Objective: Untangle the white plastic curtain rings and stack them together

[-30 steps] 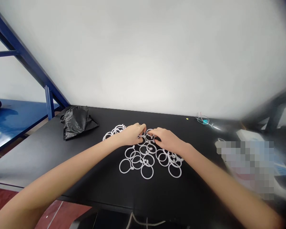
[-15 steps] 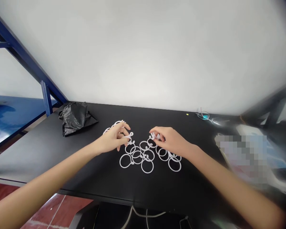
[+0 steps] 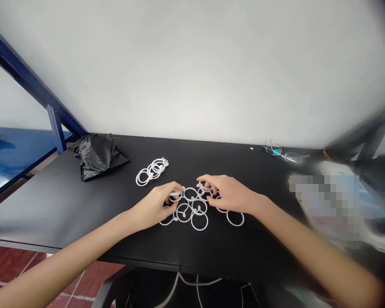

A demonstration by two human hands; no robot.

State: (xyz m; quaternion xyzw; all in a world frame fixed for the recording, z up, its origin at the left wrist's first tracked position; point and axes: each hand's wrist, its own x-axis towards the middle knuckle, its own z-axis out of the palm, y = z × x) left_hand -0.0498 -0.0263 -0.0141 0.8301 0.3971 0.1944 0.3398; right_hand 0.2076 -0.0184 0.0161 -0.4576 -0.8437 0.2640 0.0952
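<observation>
Several white curtain rings [image 3: 199,230] with small eyelets lie overlapping in a loose pile on the black table. At the pile's left side, my left hand [image 3: 155,203] has its fingers and thumb closed around a ring [image 3: 176,195]. My right hand [image 3: 232,194] is over the pile's right side, its fingers curled on another ring [image 3: 205,186]; its fingertips partly cover the rings below. A smaller group of rings [image 3: 154,169] rests together behind my left hand, touched by neither hand.
A crumpled black plastic bag [image 3: 99,156] sits at the table's back left. Eyeglasses [image 3: 273,149] lie at the back right, near clear plastic packaging [image 3: 336,171]. A pale wall [image 3: 192,72] rises behind the black table [image 3: 122,252]. Cables [image 3: 200,282] hang below its front edge.
My left hand has come down and toward me, from beside the smaller group to the main pile, uncovering that group. My right hand has lowered slightly over the rings.
</observation>
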